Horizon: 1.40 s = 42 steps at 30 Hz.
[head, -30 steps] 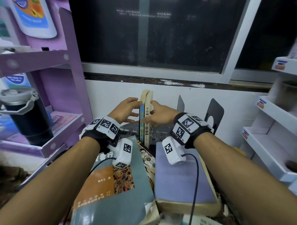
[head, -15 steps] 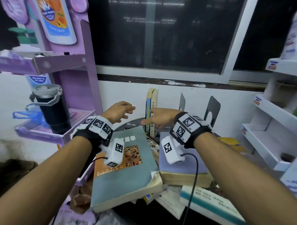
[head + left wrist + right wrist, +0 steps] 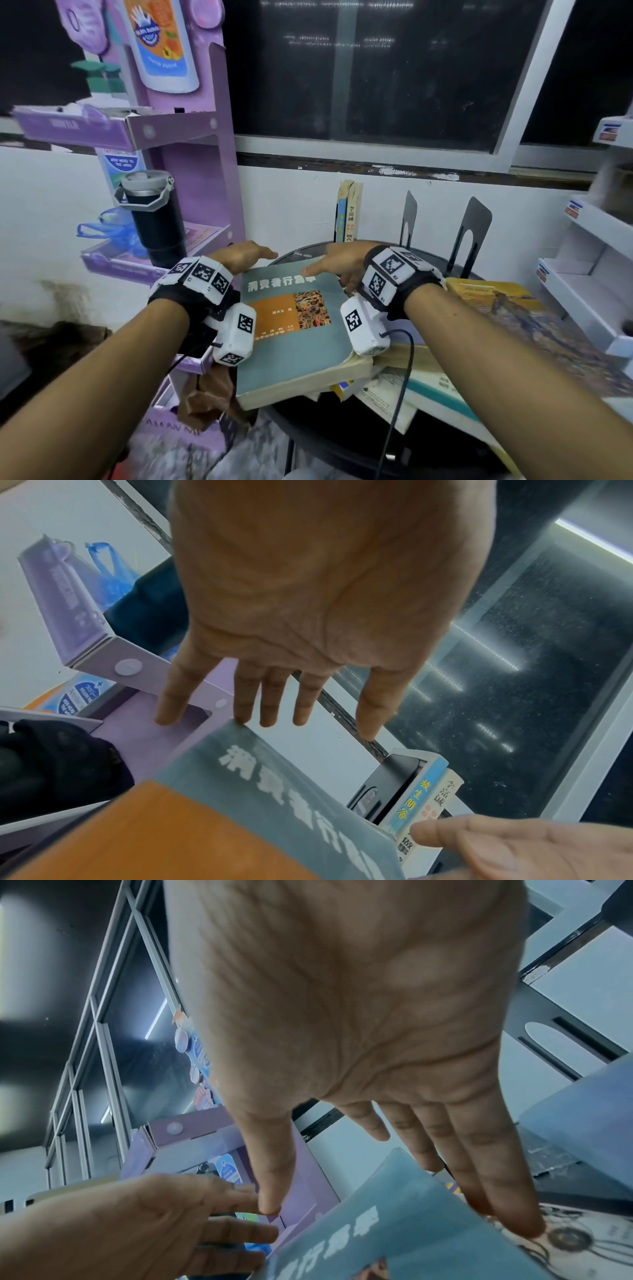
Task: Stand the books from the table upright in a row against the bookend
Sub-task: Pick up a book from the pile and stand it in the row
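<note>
Two thin books [image 3: 348, 212] stand upright at the back of the round table, against a black bookend [image 3: 387, 785] on their left. A large teal book with an orange panel [image 3: 294, 329] lies flat on top of a pile. My left hand [image 3: 253, 257] reaches over its far left corner with straight fingers, and one fingertip [image 3: 240, 719] touches the corner. At the far right corner my right hand [image 3: 318, 270] is spread, its fingers [image 3: 479, 1191] lying along the book's right edge. Neither hand holds anything.
Two more black bookends [image 3: 409, 219] [image 3: 471, 233] stand right of the upright books. A yellow book [image 3: 496, 301] and a white-and-teal book [image 3: 442, 387] lie in the pile. A purple rack with a black flask [image 3: 154, 222] is at left, a white shelf [image 3: 582, 260] at right.
Both hands have left the two upright books and come back towards me, down to the far corners of the teal book. The upright books stay standing.
</note>
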Each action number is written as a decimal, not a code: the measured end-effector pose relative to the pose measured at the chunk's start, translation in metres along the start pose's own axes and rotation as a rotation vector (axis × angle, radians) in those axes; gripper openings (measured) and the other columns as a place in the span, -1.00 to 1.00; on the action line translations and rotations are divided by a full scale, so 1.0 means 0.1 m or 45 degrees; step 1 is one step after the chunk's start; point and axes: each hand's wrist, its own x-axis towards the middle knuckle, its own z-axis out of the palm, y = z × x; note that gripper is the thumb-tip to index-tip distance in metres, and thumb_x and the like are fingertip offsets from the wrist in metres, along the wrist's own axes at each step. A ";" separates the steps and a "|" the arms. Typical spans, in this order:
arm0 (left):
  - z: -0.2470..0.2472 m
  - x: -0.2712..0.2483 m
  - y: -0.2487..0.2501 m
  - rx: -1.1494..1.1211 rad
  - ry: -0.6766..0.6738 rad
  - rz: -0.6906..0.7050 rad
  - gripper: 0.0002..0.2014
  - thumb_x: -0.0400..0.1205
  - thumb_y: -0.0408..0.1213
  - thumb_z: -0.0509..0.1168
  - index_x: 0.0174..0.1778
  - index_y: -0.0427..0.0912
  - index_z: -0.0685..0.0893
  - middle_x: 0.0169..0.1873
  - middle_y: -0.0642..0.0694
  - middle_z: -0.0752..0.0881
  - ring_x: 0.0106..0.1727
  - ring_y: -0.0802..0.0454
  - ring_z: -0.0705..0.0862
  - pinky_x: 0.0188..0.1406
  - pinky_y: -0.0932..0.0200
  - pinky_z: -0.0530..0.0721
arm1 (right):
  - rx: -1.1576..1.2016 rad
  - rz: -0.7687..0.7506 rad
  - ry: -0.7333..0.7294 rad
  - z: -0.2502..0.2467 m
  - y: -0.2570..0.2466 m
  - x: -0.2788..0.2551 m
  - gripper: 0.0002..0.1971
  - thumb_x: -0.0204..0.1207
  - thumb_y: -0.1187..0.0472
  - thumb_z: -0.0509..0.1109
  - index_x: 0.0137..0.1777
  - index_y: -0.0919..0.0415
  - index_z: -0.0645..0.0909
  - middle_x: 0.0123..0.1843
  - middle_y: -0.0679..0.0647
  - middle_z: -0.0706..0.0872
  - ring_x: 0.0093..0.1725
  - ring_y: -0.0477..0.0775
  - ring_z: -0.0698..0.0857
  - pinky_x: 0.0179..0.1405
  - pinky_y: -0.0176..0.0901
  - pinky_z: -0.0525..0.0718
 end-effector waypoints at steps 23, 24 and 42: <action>-0.02 0.22 -0.43 -0.078 -0.237 -0.264 -0.50 0.49 -0.13 0.51 0.27 -0.27 0.57 0.23 -0.36 0.64 0.17 -0.32 0.68 0.12 -0.26 0.71 | 0.029 0.062 -0.073 0.12 0.11 0.19 -0.27 0.36 -0.15 0.58 0.42 0.28 0.54 0.36 0.18 0.65 0.30 0.24 0.65 0.35 0.18 0.61; -0.02 0.21 -0.43 -0.075 -0.241 -0.260 -0.53 0.49 -0.14 0.51 0.25 -0.26 0.59 0.23 -0.35 0.65 0.17 -0.31 0.68 0.14 -0.27 0.70 | 0.041 0.059 -0.075 0.12 0.11 0.19 -0.27 0.34 -0.14 0.60 0.40 0.28 0.55 0.35 0.18 0.66 0.29 0.24 0.65 0.35 0.17 0.62; -0.11 0.16 -0.28 -0.403 -0.101 -0.080 -0.44 0.52 -0.37 0.48 0.39 -0.26 0.39 0.20 -0.31 0.63 0.18 -0.34 0.65 0.14 -0.43 0.64 | 0.682 0.134 0.015 0.09 0.35 0.55 0.32 -0.36 -0.02 0.87 0.50 0.26 0.36 0.27 0.25 0.71 0.17 0.32 0.74 0.02 0.37 0.75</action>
